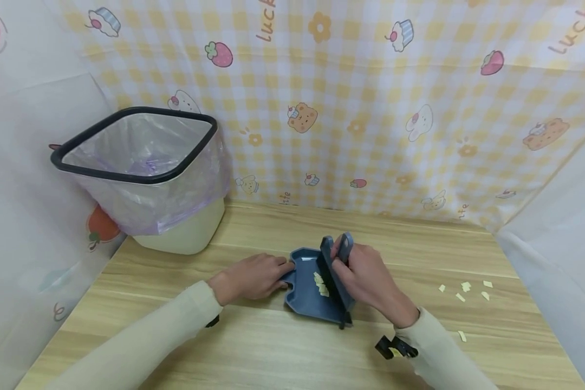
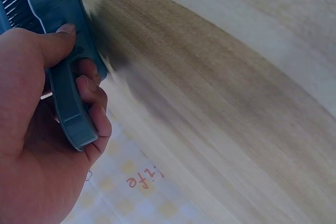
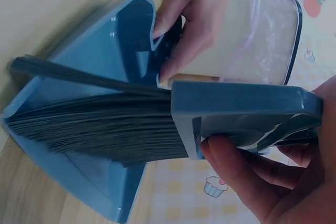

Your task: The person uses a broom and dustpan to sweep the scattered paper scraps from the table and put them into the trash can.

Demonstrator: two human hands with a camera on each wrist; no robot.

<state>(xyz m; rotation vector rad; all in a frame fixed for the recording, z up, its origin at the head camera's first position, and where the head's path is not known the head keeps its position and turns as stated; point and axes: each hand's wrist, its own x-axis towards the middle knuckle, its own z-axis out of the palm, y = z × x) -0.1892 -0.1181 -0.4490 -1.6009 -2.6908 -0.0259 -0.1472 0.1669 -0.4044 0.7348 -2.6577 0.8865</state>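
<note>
In the head view, the left hand holds the dustpan at its handle, and the dustpan lies on the worktop near the middle of the view. The right hand grips the brush, which leans at a slant along the right side of the dustpan. A small cluster of pale yellow scraps lies inside the dustpan, just beside the brush. More loose scraps are scattered on the worktop to the right, well apart from the dustpan. On the left stands a cream bin with a black rim, lined with a clear, purple-tinted bag that hangs over its sides. Behind everything hangs a yellow checked curtain printed with bears, strawberries, cupcakes and flowers. Both arms wear cream sleeves.

In the left wrist view, the left hand's fingers curl round a blue-green handle, with the thumb lying along it. Dark bristles show in the upper left corner. Bare wood grain fills much of the rest, with part of the curtain below.

In the right wrist view, the right hand holds the brush by its handle, the thumb pressed against its side. The long dark bristles reach across the dustpan, one bundle splayed away from the others. The left hand is at the dustpan's handle end, and the bin with its bag shows behind it.
</note>
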